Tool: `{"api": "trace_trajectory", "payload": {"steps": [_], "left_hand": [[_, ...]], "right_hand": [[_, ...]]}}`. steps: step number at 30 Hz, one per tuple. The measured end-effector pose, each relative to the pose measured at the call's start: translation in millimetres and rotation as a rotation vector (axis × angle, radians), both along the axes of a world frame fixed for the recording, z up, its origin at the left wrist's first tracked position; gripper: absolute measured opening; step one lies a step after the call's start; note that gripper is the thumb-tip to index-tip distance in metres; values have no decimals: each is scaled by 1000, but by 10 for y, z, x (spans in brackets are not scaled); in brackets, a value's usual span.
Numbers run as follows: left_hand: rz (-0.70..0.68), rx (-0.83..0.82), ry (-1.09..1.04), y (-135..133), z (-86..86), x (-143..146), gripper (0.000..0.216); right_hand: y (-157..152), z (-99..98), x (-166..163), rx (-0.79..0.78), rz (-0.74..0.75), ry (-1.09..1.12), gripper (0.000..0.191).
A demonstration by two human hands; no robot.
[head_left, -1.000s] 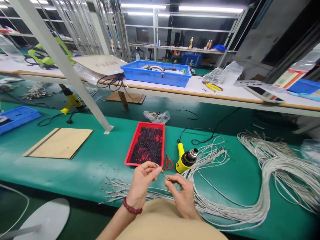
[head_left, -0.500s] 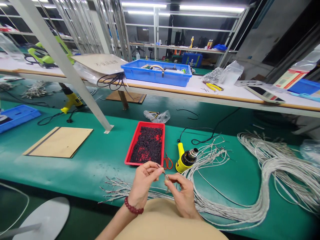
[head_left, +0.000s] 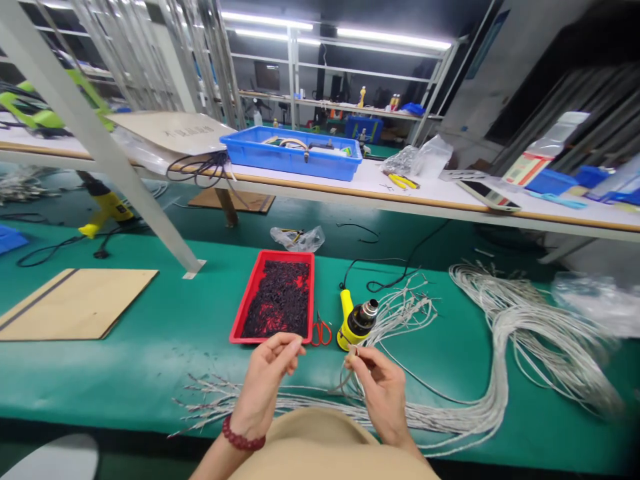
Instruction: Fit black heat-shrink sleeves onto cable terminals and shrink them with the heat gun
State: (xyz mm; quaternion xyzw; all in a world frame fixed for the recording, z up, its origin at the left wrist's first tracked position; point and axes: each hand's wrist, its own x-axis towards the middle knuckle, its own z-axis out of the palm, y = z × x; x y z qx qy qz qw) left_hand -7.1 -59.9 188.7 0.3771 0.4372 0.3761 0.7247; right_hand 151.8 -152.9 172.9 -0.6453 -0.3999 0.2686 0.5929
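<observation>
My right hand [head_left: 379,385] pinches the end of a thin white cable [head_left: 345,381], which curves down below the fingers. My left hand [head_left: 273,370] is apart from it, thumb and fingers pressed together near the front of a red tray [head_left: 235,333]. What those fingers hold, if anything, is too small to make out. Many short black tube pieces [head_left: 280,293] fill the tray. A bundle of white cables [head_left: 450,421] runs along the bench under both hands. Red-handled scissors [head_left: 321,333] lie beside the tray.
A yellow and black heat gun [head_left: 357,323] stands just beyond my right hand. More cables [head_left: 520,320] are heaped at right. A board [head_left: 75,303] lies at left, near a slanted white post [head_left: 115,147]. Above the bench, a shelf carries a blue bin [head_left: 295,160].
My hands have moved apart; they met at a small dark piece and the cable end before. My right hand keeps the cable. The view has turned slightly to the right.
</observation>
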Motion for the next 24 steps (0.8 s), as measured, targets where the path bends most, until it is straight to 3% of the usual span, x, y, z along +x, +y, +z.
{"api": "trace_trajectory", "payload": {"steps": [4, 9, 15, 24], "left_hand": [[-98, 9, 55, 20, -20, 48, 24], [-217, 24, 72, 8, -20, 149, 25], [-191, 16, 103, -9, -44, 163, 26], [-186, 12, 97, -19, -61, 122, 27]], "right_hand": [[-84, 76, 106, -6, -49, 146, 14], [-111, 135, 263, 59, -153, 168, 11], [-76, 88, 615, 129, -360, 193, 13], [224, -66, 718, 128, -393, 169, 22]]}}
